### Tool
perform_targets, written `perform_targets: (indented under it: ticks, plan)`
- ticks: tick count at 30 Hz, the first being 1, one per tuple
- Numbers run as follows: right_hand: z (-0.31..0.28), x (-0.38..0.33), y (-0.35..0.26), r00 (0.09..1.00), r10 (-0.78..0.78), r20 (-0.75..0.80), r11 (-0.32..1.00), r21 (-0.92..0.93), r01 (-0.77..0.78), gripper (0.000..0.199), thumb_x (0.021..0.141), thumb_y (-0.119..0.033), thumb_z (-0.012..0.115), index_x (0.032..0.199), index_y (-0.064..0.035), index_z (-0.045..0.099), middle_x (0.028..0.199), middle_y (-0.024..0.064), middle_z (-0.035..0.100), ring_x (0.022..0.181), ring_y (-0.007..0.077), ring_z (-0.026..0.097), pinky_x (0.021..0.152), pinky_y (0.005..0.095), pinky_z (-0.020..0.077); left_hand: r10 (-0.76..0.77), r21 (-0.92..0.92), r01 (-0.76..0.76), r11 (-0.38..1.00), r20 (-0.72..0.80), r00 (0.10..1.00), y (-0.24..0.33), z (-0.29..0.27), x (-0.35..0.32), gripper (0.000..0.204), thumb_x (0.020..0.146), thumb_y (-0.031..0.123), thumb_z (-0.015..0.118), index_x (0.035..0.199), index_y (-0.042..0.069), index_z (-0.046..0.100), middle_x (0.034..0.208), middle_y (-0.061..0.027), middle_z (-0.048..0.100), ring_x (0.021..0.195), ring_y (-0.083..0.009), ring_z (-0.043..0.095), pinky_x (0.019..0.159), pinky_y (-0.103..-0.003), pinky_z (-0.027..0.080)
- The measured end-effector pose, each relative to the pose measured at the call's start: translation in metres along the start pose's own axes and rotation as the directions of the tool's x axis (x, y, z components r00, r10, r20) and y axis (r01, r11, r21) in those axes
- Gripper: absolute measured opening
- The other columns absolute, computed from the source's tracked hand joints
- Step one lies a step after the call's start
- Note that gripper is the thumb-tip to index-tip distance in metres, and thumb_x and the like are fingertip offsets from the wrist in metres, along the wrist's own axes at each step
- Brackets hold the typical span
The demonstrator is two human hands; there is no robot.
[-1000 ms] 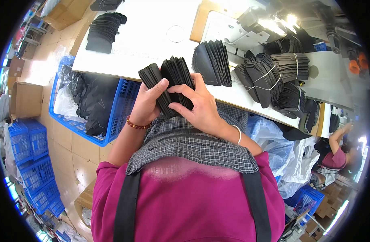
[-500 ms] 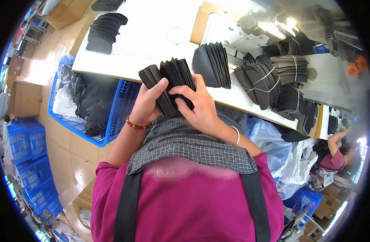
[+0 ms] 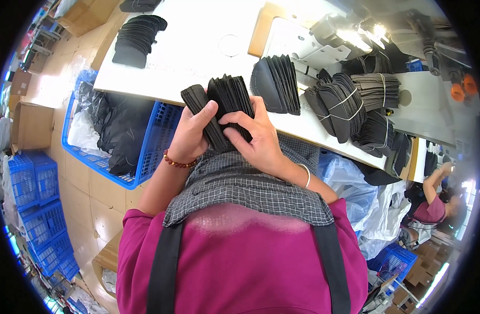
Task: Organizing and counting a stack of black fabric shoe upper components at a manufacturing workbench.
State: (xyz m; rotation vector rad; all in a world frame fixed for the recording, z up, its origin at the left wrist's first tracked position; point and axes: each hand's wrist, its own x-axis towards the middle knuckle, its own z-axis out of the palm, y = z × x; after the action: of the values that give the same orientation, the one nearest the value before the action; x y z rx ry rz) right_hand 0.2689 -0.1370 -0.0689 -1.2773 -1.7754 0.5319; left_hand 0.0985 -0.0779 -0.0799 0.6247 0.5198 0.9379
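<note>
Two stacks of black fabric pieces are held side by side over my lap, in front of the white table's near edge. My left hand [image 3: 192,131] is closed round the left stack [image 3: 196,98], its thumb lying on top. My right hand [image 3: 258,136] grips the right stack [image 3: 230,97], fingers curled and the thumb pressing on its near part. The inner edges of both stacks touch or nearly touch. Just right of them, a fanned row of black curved pieces [image 3: 275,86] stands on the table.
On the white table [image 3: 198,47] lie another black stack [image 3: 132,44] at far left and bundles tied with bands [image 3: 336,104] at right, near a sewing machine [image 3: 329,34]. A blue crate [image 3: 151,138] with dark fabric stands at left. Another person [image 3: 431,209] sits at far right.
My right thumb has shifted slightly left on the stack. Otherwise both hands and the stacks stay nearly in place.
</note>
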Motion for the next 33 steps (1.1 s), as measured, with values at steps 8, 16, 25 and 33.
perform_targets:
  ticks: [8,16,25,33]
  plan:
    - [-0.004,0.000,-0.003,0.993,0.100,0.057,0.994,0.048,-0.102,0.027,0.087,-0.014,0.077,0.111,-0.0176,0.067,0.124,0.0192,0.050,0.105,0.0362,0.063,0.085,0.0420,0.0550,-0.031,0.020,0.030,0.999,0.037,0.999,0.001,-0.004,0.000,0.037,0.105,0.023,0.062,0.132,0.000,0.052,0.125,-0.0116,0.065,0.111,-0.0179,0.067,0.093,-0.034,0.059]
    - [0.001,0.000,0.000,0.998,0.060,0.010,0.993,0.099,-0.061,0.027,0.086,-0.012,0.077,0.111,-0.0186,0.068,0.124,0.0193,0.050,0.108,0.0367,0.061,0.088,0.0428,0.0539,-0.037,-0.017,0.037,0.999,0.010,0.999,-0.001,-0.008,0.002,0.038,0.106,0.024,0.059,0.135,0.001,0.049,0.126,-0.0122,0.064,0.113,-0.0195,0.067,0.094,-0.036,0.059]
    - [-0.003,0.000,-0.005,0.996,0.081,0.023,0.995,0.047,-0.082,0.027,0.084,-0.009,0.075,0.109,-0.0191,0.068,0.125,0.0199,0.049,0.111,0.0388,0.060,0.089,0.0428,0.0538,0.003,0.032,-0.005,0.999,0.061,0.998,-0.004,-0.008,0.003,0.041,0.107,0.025,0.059,0.139,0.003,0.046,0.130,-0.0120,0.061,0.116,-0.0185,0.064,0.096,-0.036,0.058]
    - [0.000,-0.002,-0.001,0.999,0.043,0.030,0.997,0.058,-0.044,0.029,0.083,-0.017,0.080,0.109,-0.0192,0.068,0.125,0.0204,0.049,0.116,0.0400,0.055,0.091,0.0441,0.0512,-0.014,0.000,0.014,1.000,0.037,0.999,-0.005,-0.009,0.004,0.041,0.106,0.027,0.059,0.138,0.003,0.047,0.129,-0.0125,0.062,0.116,-0.0188,0.065,0.095,-0.035,0.058]
